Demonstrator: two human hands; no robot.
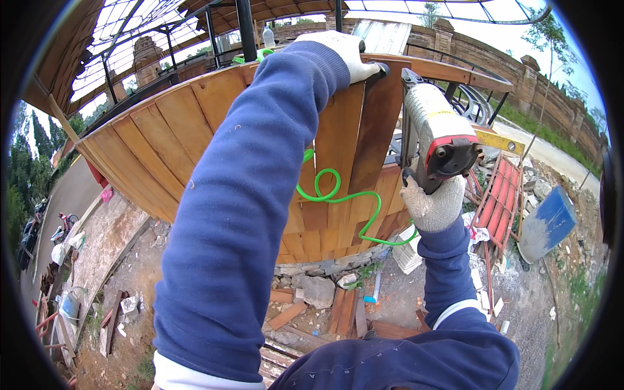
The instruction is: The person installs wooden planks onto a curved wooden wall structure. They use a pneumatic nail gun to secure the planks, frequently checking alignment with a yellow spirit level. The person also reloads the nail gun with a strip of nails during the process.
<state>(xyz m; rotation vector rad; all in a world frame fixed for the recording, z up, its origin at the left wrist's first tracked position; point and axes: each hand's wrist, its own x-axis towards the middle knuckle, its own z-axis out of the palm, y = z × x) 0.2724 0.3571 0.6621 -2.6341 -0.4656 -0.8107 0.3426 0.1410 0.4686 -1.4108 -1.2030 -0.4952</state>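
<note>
Blue sweater [396,361] (faintly lettered); hands [434,205] on nail gun [437,120] and plank [378,127].

We see a pneumatic nail gun [435,117] with a pale silver body, a red band and a black end cap. Its nose points away from us, near the upper right edge of a dark brown wooden plank [379,123]; we cannot tell whether they touch. The plank stands nearly upright, slightly tilted, in the curved wooden wall [182,120].
</note>
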